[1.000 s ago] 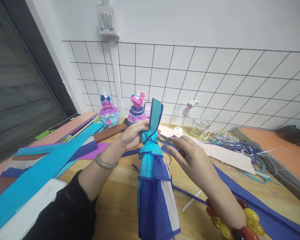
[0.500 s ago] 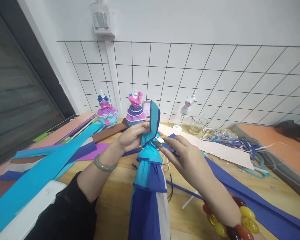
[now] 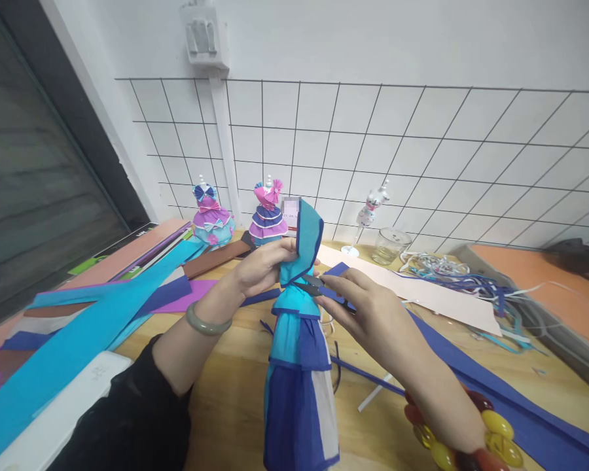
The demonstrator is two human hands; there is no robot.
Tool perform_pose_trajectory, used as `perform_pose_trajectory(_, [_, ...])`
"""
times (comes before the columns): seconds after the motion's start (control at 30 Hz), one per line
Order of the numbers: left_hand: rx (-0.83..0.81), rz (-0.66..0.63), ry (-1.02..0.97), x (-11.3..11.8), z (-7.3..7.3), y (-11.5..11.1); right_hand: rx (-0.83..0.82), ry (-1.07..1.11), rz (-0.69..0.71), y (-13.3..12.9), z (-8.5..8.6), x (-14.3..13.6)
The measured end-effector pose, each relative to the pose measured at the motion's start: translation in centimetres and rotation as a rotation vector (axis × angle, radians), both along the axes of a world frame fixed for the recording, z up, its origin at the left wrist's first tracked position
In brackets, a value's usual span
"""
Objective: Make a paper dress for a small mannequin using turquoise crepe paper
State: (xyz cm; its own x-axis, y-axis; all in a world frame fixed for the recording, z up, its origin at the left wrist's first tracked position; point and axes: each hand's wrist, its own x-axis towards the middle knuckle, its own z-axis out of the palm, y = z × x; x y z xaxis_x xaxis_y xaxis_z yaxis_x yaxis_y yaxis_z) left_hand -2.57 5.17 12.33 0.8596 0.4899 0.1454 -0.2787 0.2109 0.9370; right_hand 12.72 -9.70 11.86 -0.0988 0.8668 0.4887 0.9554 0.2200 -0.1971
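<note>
My left hand (image 3: pixel 262 267), with a green bangle on its wrist, is closed round the upper part of a small layered dress (image 3: pixel 299 405) in turquoise, dark blue and pale fabric. A turquoise flap (image 3: pixel 309 235) edged in dark blue stands up beside its fingertips. My right hand (image 3: pixel 360 301) grips small dark scissors (image 3: pixel 311 285), whose slightly parted blades reach the gathered waist from the right. A beaded bracelet circles the right wrist. What lies under the left fingers is hidden.
Two small dressed mannequins (image 3: pixel 213 222) (image 3: pixel 269 216), a bare patterned mannequin (image 3: pixel 370 206) and a glass (image 3: pixel 391 246) stand at the back. Fabric strips (image 3: pixel 103 294) lie left, a white case (image 3: pixel 73 405) nearer. Ribbon scraps (image 3: pixel 436 265) and a tray (image 3: pixel 544 314) are right.
The dress and flap have shifted slightly right, and more of the skirt's lower edge shows. The scissors now show their blades parted at the waist.
</note>
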Motion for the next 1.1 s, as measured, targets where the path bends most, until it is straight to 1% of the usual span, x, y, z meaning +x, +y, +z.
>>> perform_pose_trajectory(0.23, [0.058,0.118,0.094,0.2,0.2,-0.4,-0.038,0.046,-0.01,0.1,-0.2,0.6])
perform_pose_trajectory(0.37, [0.1,0.178,0.093,0.3,0.4,-0.8,-0.026,0.047,0.004,0.2,-0.3,0.8])
perform_pose_trajectory(0.6, [0.121,0.194,0.104,0.2,0.7,-1.0,-0.057,0.099,0.029,0.1,-0.2,1.3])
perform_pose_trajectory(0.73, [0.158,0.22,0.079,0.2,0.6,-0.9,-0.103,0.191,0.028,0.0,0.2,1.8])
perform_pose_trajectory(0.9, [0.243,0.319,0.087,0.2,0.6,-1.2,-0.194,0.321,0.025,-0.1,0.6,1.6])
perform_pose_trajectory(1.1, [0.285,0.408,0.111,0.3,0.9,-2.2,-0.269,0.418,0.002,-0.3,0.9,1.0])
